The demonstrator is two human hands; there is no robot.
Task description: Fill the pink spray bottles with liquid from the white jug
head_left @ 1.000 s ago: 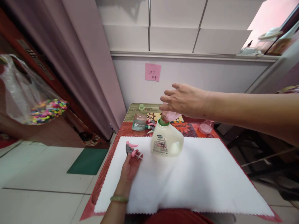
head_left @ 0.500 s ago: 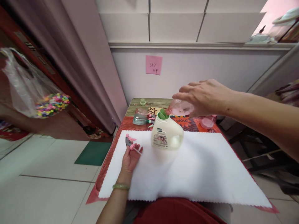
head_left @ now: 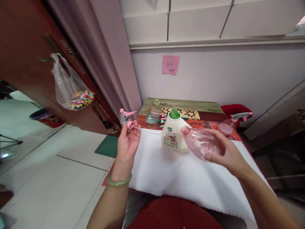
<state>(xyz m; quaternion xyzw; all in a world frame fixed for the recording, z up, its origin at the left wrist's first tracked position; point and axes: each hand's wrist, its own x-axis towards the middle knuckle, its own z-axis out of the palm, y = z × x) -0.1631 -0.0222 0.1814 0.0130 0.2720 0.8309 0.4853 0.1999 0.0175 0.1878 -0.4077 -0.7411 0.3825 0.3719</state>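
My left hand (head_left: 127, 141) is raised above the table's left edge, closed on a pink and grey spray trigger head (head_left: 125, 118) whose thin tube (head_left: 150, 131) points right. My right hand (head_left: 222, 152) grips a small clear pink bottle (head_left: 199, 142), tilted with its open neck toward the left. Between the hands stands a white jug (head_left: 173, 136) with a green spout, on a white cloth (head_left: 188, 171).
Behind the jug lie a clear bluish bottle (head_left: 152, 116), a green cap (head_left: 156, 101) and another pink spray bottle (head_left: 230, 124) at the right. A pink note (head_left: 170, 65) is on the wall. A plastic bag of coloured bits (head_left: 73, 92) hangs at the left.
My right hand drew the pink bottle away from the jug's spout and down toward me. My left hand lifted the trigger head off the cloth. The camera turned left.
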